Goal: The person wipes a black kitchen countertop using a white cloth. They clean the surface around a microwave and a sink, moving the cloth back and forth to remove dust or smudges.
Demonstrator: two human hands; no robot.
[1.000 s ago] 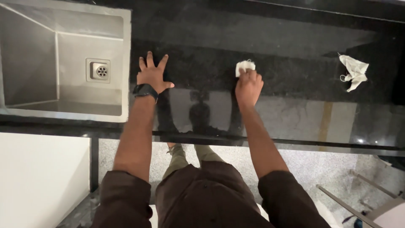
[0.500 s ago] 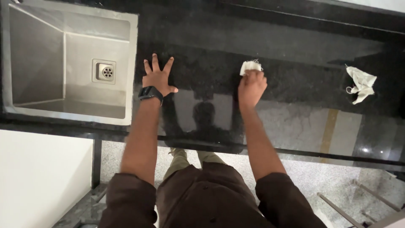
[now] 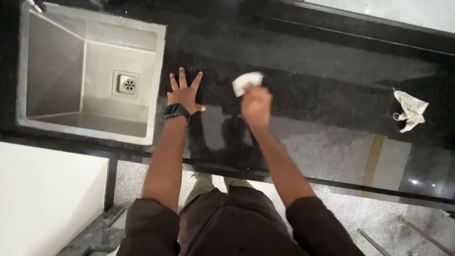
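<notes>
From the head view, the right hand [image 3: 256,105] has slid along the black counter [image 3: 308,61] toward the sink [image 3: 156,85] since half a second ago, and it now sits much nearer the left hand [image 3: 184,95] than it did; its outline is blurred. The right hand's fingers are closed around a small white wad of cloth [image 3: 246,82], which presses on the counter a little way from the sink, on the side away from the drain [image 3: 128,84]. The left hand has stayed put, flat on the counter just beside the sink's rim, fingers spread wide and holding nothing, a dark watch [image 3: 175,112] on its wrist. Far from the sink, well apart from both hands, a crumpled white face mask [image 3: 410,111] lies on the counter. Nothing stands between the hands and the cloth.
</notes>
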